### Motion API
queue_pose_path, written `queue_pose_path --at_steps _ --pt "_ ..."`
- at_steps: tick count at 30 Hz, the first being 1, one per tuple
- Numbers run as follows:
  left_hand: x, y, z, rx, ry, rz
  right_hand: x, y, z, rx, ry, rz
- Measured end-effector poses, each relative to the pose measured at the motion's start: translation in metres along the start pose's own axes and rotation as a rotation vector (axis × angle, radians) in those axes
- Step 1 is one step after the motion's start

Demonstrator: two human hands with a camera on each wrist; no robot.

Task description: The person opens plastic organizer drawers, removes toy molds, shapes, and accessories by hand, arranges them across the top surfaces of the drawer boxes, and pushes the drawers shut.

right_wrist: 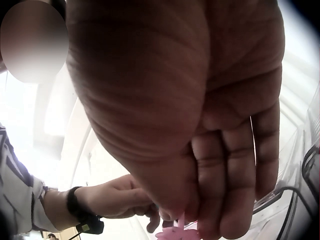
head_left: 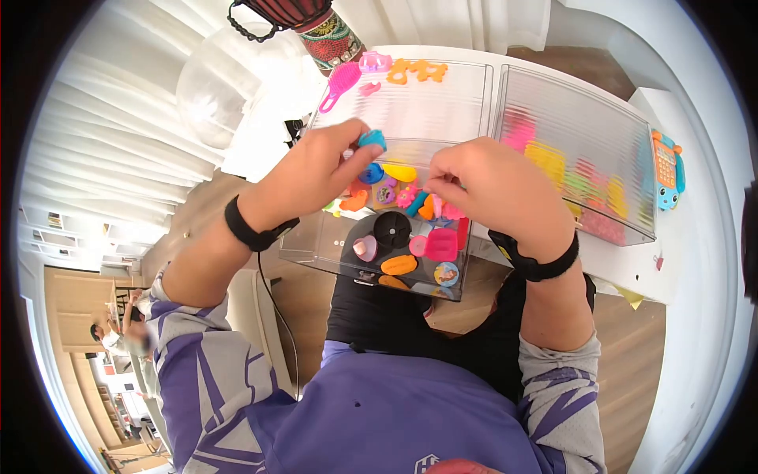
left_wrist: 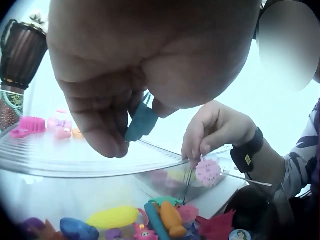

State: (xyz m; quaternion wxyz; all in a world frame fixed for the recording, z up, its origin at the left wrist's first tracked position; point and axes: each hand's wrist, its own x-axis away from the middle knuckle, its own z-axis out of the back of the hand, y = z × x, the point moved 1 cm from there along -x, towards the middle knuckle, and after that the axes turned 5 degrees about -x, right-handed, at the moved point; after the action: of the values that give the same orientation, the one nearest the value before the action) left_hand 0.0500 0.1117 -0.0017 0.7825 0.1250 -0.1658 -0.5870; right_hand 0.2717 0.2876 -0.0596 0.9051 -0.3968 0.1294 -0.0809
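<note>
Item: left hand (head_left: 312, 170) pinches a teal toy piece (head_left: 373, 140) between thumb and fingers (left_wrist: 102, 132), held above the near-left clear bin (head_left: 316, 245); seen from the left wrist the piece hangs just over the bin's rim.

Item: right hand (head_left: 493, 189), fingers curled, pinches a pink flower-shaped toy (left_wrist: 207, 171) by a thin stem, over the same bin's middle.

Handling note: both pieces are small and light; a fingertip pinch looks sufficient, with each kept well inside the rim so that nothing falls onto the white surface (head_left: 639, 268).

Contents, near-left clear bin: a yellow oval piece (head_left: 399, 171), an orange carrot-like piece (left_wrist: 171, 218), a black disc (head_left: 392, 228), pink cup shapes, and assorted small bright toys heaped at the near end; a pink toy brush (head_left: 340, 83) and orange figures at the far end.

Contents, right ribbed clear bin (head_left: 580, 118): mixed coloured toys, blurred through the wall.

Beside it, at the surface's right edge: a toy telephone (head_left: 668, 170).
</note>
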Motion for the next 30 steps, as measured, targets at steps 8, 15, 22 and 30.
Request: queue_pose_path --at_steps 8,15,22,30 --pt "-0.112 -0.013 -0.014 -0.223 0.397 -0.58 -0.004 0.006 -0.03 0.094 0.079 0.242" --pt "-0.186 0.005 -0.028 -0.247 0.356 -0.549 -0.003 0.003 -0.03 0.16 0.076 0.242" --pt "-0.199 -0.004 -0.042 -0.282 0.343 -0.609 -0.001 0.005 -0.029 0.163 0.108 0.225" --pt "-0.185 -0.007 -0.03 -0.262 0.352 -0.625 0.0 0.003 -0.028 0.123 0.137 0.26"
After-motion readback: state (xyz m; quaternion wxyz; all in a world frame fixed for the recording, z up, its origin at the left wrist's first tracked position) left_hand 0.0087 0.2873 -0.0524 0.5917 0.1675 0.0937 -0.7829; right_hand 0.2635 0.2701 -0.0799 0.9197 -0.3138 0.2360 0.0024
